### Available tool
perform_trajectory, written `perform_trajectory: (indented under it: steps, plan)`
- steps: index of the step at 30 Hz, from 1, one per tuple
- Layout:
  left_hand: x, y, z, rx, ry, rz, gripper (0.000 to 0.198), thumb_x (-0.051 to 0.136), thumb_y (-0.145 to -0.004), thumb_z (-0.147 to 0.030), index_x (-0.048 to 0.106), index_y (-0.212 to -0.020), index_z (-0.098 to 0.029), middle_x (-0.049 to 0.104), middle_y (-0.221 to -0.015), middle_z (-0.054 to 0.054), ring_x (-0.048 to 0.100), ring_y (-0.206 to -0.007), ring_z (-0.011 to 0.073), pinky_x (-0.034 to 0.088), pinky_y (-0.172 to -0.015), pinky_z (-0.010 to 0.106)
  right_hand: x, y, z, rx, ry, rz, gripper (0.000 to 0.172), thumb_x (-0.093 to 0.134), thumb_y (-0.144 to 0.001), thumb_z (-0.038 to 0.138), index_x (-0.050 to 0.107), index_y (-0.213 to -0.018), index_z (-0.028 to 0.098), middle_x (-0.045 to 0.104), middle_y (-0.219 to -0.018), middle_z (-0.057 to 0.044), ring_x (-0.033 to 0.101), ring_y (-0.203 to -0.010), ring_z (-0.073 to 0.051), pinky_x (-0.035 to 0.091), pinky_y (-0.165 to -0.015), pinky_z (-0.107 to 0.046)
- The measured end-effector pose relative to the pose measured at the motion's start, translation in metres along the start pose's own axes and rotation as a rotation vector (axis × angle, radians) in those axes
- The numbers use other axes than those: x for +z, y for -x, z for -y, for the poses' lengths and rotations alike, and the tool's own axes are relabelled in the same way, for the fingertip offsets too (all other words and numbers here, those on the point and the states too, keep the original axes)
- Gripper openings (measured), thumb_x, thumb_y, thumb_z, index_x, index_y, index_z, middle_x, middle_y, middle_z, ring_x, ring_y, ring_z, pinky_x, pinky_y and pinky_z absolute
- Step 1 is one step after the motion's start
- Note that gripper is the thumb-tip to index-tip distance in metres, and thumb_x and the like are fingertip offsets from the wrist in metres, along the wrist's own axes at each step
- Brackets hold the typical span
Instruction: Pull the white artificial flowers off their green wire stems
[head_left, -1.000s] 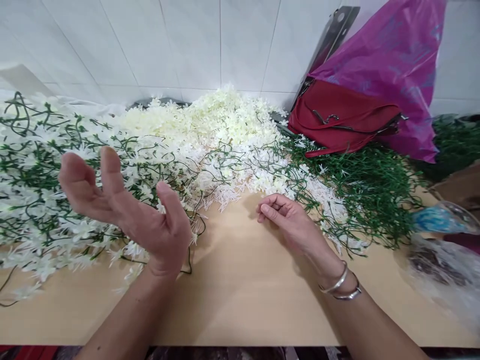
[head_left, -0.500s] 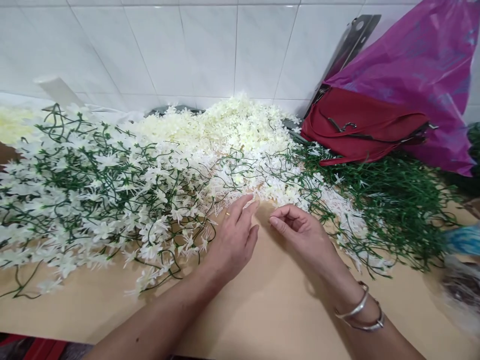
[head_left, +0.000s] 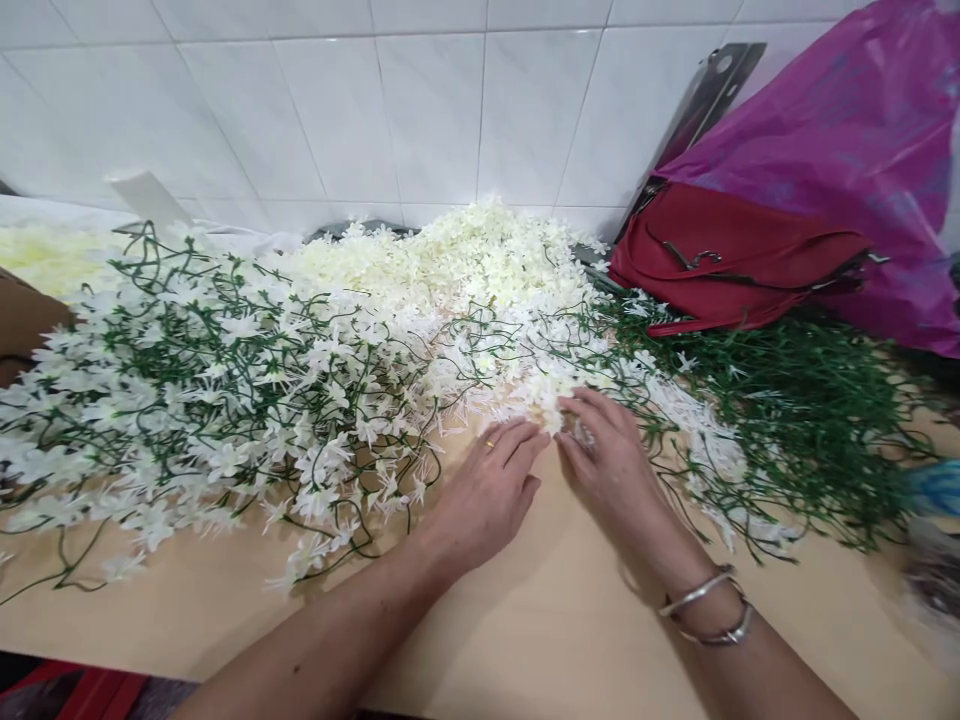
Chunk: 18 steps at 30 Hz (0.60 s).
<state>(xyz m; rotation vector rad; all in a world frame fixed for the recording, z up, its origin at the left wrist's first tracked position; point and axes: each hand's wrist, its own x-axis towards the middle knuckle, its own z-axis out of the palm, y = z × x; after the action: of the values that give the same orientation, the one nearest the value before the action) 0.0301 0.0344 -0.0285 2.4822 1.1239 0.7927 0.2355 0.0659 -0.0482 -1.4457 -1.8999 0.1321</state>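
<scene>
My left hand (head_left: 495,490) rests low over the table with its fingers stretched out side by side, the tips at the near edge of a pile of loose white blossoms (head_left: 495,255). Facing it, my right hand (head_left: 611,460) has its fingers curved, with thumb and forefinger apart beside a small white blossom (head_left: 553,412). That blossom lies between the fingertips of both hands; a firm grip on it does not show. To the left spreads a heap of finished-looking white flowers on green stems (head_left: 247,390). Thin white stamens (head_left: 709,430) lie right of my right hand.
Green plastic stems (head_left: 817,420) are heaped at the right, under a red handbag (head_left: 735,260). A purple plastic bag (head_left: 840,130) stands behind it against the tiled wall (head_left: 435,110). A cardboard box (head_left: 30,320) is at the far left of the tan tabletop (head_left: 495,640).
My right hand has moved forward and left to the blossoms, its fingers parting. My left hand has shifted right and slightly down, bringing both hands' fingertips close together. The view has shifted slightly.
</scene>
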Motion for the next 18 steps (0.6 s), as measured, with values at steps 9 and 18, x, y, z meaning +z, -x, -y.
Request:
perform_trajectory:
  steps: [9,18]
  plan:
    - [-0.001,0.001,0.005,-0.080,0.071,-0.159,0.037,0.051,-0.103,-0.017,0.053,-0.139,-0.022,0.060,-0.142,0.014,0.058,-0.134,0.0264,0.051,-0.113,0.048,-0.018,-0.006,0.022,0.111,-0.266,-0.031,0.013,0.059,-0.096,0.019,0.070,-0.092,0.025,0.072,-0.094,-0.005,0.066,-0.092,-0.025,0.051,-0.085,-0.040]
    - [0.006,0.001,0.015,-0.109,0.020,-0.177,0.044,0.056,-0.101,-0.019,0.048,-0.144,-0.020,0.061,-0.142,0.015,0.055,-0.136,0.0288,0.046,-0.117,0.051,-0.019,-0.008,0.013,0.089,-0.099,-0.051,0.018,0.067,-0.093,0.026,0.075,-0.109,0.023,0.071,-0.111,-0.010,0.060,-0.108,-0.031,0.048,-0.096,-0.048]
